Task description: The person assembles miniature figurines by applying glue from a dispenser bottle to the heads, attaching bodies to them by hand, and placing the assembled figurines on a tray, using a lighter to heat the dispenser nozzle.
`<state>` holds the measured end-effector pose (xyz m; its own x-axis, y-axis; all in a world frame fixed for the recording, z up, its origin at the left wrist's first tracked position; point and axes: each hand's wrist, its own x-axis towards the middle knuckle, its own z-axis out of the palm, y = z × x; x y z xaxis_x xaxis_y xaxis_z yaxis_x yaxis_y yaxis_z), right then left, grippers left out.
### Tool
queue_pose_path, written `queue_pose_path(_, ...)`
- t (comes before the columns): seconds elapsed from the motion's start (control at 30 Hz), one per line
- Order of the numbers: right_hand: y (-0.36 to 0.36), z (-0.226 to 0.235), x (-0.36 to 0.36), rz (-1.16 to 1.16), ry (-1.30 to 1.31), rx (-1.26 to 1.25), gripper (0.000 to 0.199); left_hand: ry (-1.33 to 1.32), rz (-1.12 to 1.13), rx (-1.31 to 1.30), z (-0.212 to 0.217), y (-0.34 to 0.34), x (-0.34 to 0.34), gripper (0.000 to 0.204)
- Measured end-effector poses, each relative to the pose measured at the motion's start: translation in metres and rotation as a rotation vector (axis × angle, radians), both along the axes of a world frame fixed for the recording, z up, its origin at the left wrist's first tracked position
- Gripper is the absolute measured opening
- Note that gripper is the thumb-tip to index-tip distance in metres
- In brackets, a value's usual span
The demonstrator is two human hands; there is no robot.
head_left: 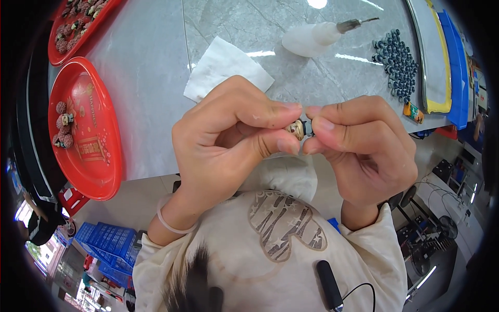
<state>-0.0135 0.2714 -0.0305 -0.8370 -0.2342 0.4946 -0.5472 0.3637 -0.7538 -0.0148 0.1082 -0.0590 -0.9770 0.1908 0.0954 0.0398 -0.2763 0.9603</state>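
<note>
Above the near edge of the table, my left hand (pixel 223 125) pinches a small tan-and-brown doll-like head (pixel 296 129) between thumb and fingers. Facing it, my right hand (pixel 371 145) grips a tiny grey-blue piece (pixel 309 128), mostly covered by the fingertips. The two pieces are touching or nearly so; I cannot tell which. Beyond my left hand lies a white tissue (pixel 228 65). A white squeeze bottle (pixel 310 40) with a thin metal nozzle rests on its side farther back. Many small dark grey-blue pieces (pixel 396 65) are grouped at the right.
On the left, a red oval tray (pixel 106 151) carries several small reddish-brown figure heads (pixel 64 122). Another red tray (pixel 54 49) behind it holds many more. An orange-and-green item (pixel 413 112) sits near the right edge, beside a yellow-edged panel (pixel 442 106) and blue bin (pixel 457 78).
</note>
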Motion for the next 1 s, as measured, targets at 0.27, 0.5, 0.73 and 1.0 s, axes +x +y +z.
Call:
queue_pose_path(0.27, 0.0, -0.002, 0.003, -0.007, 0.07, 0.062, 0.01, -0.143, -0.059, 0.217, 0.005, 0.003, 0.005, 0.022)
queue_pose_path(0.5, 0.009, -0.011, 0.013, -0.072, 0.032, -0.051, 0.033, 0.089, 0.144, -0.158, 0.036, -0.064, 0.006, 0.029)
queue_pose_path(0.73, 0.008, -0.014, 0.006, -0.071, -0.065, -0.06, 0.026, 0.041, 0.586, -1.46, 0.038, -0.184, 0.002, 0.048)
queue_pose_path(1.0, 0.008, -0.016, 0.007, -0.105, -0.125, -0.142, 0.011, -0.041, 0.32, -1.874, 0.049, -0.162, -0.007, 0.049)
